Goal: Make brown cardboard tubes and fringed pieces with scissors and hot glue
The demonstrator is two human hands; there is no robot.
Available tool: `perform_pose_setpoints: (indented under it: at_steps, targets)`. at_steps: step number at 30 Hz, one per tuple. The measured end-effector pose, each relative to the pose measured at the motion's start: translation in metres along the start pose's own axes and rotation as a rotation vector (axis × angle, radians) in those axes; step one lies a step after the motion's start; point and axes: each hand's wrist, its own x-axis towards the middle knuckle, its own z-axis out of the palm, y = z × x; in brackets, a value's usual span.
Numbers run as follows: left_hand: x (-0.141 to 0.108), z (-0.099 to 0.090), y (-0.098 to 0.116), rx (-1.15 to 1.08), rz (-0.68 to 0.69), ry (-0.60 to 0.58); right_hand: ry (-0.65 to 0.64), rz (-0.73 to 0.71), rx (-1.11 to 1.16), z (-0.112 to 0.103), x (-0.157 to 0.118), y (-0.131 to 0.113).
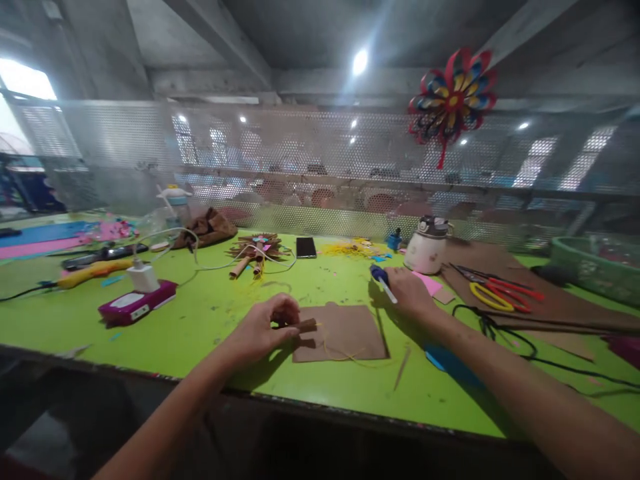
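Observation:
My left hand [267,325] is closed on a small brown rolled paper tube [307,325], held over the left part of a brown cardboard sheet [350,333]. A thin yellow string [327,347] runs from the tube's end across the sheet. Beyond the sheet's far right corner, my right hand [406,290] grips a small tool with a dark blue end and a white stem [384,281]; its exact kind is unclear. A pink paper piece [427,285] lies just past this hand, beside a pale lidded bottle [425,250].
Red-handled scissors [515,293], yellow-handled scissors [487,297] and black cords lie right. Behind are a phone [306,247], brown paper rolls [243,267] and yellow scraps [353,249]. A purple power strip [137,303] with a white charger stands left. A flower ornament [454,100] hangs above.

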Motion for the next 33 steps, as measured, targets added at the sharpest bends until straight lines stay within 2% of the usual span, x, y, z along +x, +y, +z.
perform_pose_setpoints:
  at_steps: [5,11,16,21,24,28,30,33]
  targets:
    - [-0.002,0.002,-0.003,0.083,0.004,0.018,-0.094,-0.153,-0.158,0.021,0.027,0.004]
    - [-0.005,0.004,-0.003,0.174,0.001,0.035,-0.161,-0.228,-0.243,0.034,0.047,0.025]
    - [-0.006,0.004,-0.003,0.165,0.011,0.043,-0.161,-0.194,-0.242,0.043,0.045,0.044]
    - [-0.004,0.005,-0.004,0.202,0.018,0.055,-0.168,-0.144,-0.173,0.048,0.032,0.048]
    - [-0.004,0.004,-0.005,0.215,0.033,0.056,-0.156,-0.120,-0.108,0.035,0.026,0.051]
    - [-0.003,0.004,-0.004,0.220,0.034,0.058,-0.110,-0.099,0.007,-0.001,0.015,0.045]
    - [-0.003,0.004,-0.004,0.206,0.030,0.062,-0.092,-0.113,0.086,-0.022,0.005,0.029]
    - [-0.004,0.003,-0.001,0.157,0.032,0.054,-0.129,-0.238,0.253,-0.051,-0.019,-0.014]
